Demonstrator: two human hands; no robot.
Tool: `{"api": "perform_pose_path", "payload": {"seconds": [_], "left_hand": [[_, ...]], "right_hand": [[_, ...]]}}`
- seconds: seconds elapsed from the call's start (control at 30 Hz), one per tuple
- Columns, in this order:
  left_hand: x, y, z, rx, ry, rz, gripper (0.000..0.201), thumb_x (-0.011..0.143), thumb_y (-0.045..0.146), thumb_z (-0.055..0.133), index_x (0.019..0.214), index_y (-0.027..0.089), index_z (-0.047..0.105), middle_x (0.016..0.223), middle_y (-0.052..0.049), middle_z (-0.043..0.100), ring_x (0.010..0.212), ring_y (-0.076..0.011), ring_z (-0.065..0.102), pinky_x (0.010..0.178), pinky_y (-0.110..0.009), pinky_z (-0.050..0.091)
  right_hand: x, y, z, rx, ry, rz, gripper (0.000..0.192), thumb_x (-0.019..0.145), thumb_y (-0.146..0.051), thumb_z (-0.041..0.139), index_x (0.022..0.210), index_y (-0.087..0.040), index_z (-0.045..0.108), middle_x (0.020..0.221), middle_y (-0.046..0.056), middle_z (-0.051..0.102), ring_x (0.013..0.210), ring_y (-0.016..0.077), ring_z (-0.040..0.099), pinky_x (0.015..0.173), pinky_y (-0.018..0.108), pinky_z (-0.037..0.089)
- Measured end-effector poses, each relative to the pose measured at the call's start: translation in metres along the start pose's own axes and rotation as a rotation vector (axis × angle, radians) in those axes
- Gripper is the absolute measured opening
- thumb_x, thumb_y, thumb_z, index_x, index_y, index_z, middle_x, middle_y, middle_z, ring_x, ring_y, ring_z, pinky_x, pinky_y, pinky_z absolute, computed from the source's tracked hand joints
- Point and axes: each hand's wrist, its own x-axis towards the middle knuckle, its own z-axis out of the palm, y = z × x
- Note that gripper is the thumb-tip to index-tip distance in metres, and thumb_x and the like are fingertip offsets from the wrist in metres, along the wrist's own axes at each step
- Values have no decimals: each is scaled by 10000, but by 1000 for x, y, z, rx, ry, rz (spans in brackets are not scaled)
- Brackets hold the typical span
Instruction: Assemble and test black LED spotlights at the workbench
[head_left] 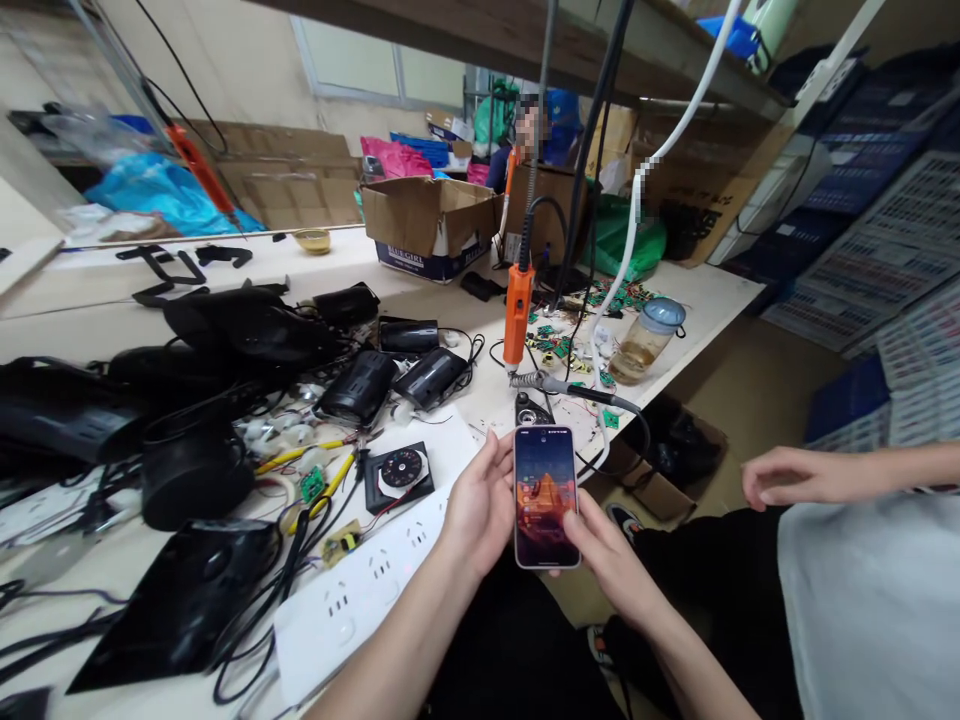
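A smartphone (541, 490) with a lit screen is held upright between my two hands, close to the table's front edge. My left hand (480, 500) wraps its left side, the fingers partly hidden behind it. From the right, my right hand (600, 545) holds the lower edge, with the thumb resting on the screen. Just beyond the phone an orange electric screwdriver (517, 315) hangs by its cable. A soldering iron (577, 388) rests in a coiled holder beside it. Left of my left hand lie a small black fan (401, 477) and a white power strip (375, 575).
Black plastic housings (247, 325) and tangled cables cover the table's left part. Green circuit boards (559, 345) and a jar of liquid (649, 340) stand at the right. Another person's hand (806, 476) is at my right. An open cardboard box (431, 225) sits farther back; stacked crates (877, 240) line the right.
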Motion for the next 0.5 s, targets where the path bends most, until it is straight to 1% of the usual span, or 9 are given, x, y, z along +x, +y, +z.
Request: {"api": "perform_pose_path", "payload": {"seconds": [0.1, 0.27, 0.33, 0.5], "left_hand": [[-2, 1, -2, -13, 0, -1, 359, 990, 338, 413, 941, 117, 692, 908, -105, 711, 807, -182, 673, 806, -296, 545], [-3, 4, -4, -24, 12, 12, 356, 989, 344, 421, 948, 120, 694, 902, -96, 708, 768, -162, 664, 786, -271, 542], [-3, 5, -4, -24, 17, 12, 359, 990, 343, 416, 942, 121, 694, 895, -95, 707, 762, -164, 662, 784, -275, 542], [-6, 8, -2, -24, 26, 12, 370, 993, 339, 401, 944, 117, 694, 887, -99, 706, 767, -172, 662, 784, -288, 545]], "right_hand": [[-1, -4, 1, -15, -10, 9, 512, 880, -606, 553, 1246, -249, 550, 1062, 59, 638, 748, 163, 576, 642, 293, 540], [0, -6, 4, -13, -15, 14, 549, 872, -621, 553, 1288, -264, 543, 1104, 60, 641, 785, 173, 580, 645, 273, 519], [1, -5, 5, -6, -28, 19, 552, 880, -619, 541, 1312, -274, 532, 1090, 59, 645, 754, 171, 580, 643, 277, 514], [2, 5, 3, 43, -36, -1, 509, 934, -570, 486, 1354, -283, 493, 963, 45, 642, 704, 164, 570, 653, 297, 514]]}}
